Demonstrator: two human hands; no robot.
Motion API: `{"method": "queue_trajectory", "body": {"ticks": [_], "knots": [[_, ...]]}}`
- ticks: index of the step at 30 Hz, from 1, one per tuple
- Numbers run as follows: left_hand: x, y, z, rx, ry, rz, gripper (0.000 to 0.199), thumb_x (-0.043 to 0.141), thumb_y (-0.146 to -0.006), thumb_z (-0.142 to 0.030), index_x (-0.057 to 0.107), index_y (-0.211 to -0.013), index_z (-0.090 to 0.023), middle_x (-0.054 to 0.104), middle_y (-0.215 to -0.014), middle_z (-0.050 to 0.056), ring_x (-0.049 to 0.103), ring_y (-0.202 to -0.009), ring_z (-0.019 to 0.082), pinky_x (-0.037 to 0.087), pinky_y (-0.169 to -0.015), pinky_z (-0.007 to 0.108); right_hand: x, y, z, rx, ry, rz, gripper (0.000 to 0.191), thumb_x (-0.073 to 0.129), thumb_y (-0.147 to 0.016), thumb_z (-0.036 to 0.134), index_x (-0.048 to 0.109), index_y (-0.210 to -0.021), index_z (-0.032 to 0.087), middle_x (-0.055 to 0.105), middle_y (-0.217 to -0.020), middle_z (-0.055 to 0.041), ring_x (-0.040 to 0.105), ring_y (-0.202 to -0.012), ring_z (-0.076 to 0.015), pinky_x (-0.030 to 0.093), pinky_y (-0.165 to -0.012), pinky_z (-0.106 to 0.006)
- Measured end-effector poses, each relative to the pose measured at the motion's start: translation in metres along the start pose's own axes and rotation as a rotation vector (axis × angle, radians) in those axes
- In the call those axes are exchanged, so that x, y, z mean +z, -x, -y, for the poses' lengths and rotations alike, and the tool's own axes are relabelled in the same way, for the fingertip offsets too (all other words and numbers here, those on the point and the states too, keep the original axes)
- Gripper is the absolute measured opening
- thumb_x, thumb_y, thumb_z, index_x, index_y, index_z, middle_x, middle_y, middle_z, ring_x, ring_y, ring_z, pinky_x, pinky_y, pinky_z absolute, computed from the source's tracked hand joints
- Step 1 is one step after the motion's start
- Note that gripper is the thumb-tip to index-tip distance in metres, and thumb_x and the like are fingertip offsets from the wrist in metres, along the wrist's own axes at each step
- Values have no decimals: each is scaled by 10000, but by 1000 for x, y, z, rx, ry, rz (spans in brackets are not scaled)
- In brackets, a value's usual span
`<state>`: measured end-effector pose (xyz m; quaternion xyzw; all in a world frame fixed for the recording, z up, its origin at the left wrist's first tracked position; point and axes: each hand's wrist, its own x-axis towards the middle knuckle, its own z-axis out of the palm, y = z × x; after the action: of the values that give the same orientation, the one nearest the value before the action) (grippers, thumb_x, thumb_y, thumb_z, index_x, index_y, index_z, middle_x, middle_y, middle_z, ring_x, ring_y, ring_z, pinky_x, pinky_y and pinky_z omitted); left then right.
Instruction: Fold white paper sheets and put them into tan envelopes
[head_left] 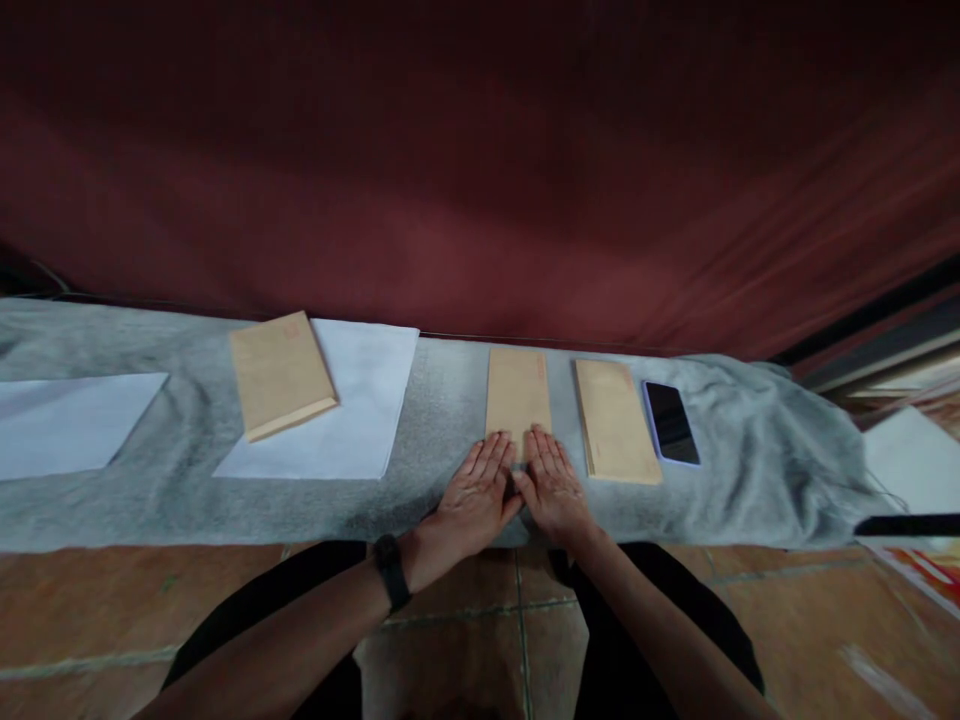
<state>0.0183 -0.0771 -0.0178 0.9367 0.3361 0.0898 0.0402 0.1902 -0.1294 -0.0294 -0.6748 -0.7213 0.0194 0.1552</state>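
Observation:
A brown paper envelope (519, 390) with small red print at its upper right lies on the grey cloth in front of me. My left hand (478, 488) rests flat on its near left part, fingers stretched out. Beside it, my right hand (555, 487) lies flat on the near right part, fingers also extended. The two thumbs are close together, and both hands cover the envelope's near end. Just right of my right hand is a stack of brown envelopes (617, 420), which neither hand touches.
A phone (673, 423) in a purple case lies right of the envelope stack. To the left, another pile of envelopes (283, 372) sits askew on white paper sheets (360, 400). More white paper (71, 425) lies farther left. A dark red surface (480, 220) rises behind the cloth (442, 400).

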Motion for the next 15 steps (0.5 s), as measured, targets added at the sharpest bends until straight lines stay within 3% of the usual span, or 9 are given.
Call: {"method": "queue_trajectory", "body": {"ticks": [8, 15], "knots": [[-1, 7, 8, -67, -5, -78, 716, 407, -1007, -467, 287, -1576, -49, 335, -1636, 201, 283, -1537, 297, 269, -1255, 480, 2, 2, -2, 57, 59, -66, 694, 344, -1062, 463, 229, -1609, 51, 255, -1661, -224, 280, -1532, -336, 307, -1222, -530], [-3, 4, 15, -105, -35, -99, 672, 351, -1026, -447, 376, -1527, 0, 399, -1588, 239, 323, -1517, 329, 300, -1237, 528, 4, 0, 1, 93, 102, -75, 702, 391, -1047, 455, 284, -1580, 11, 307, -1637, -248, 307, -1516, -349, 301, -1220, -519]]}}
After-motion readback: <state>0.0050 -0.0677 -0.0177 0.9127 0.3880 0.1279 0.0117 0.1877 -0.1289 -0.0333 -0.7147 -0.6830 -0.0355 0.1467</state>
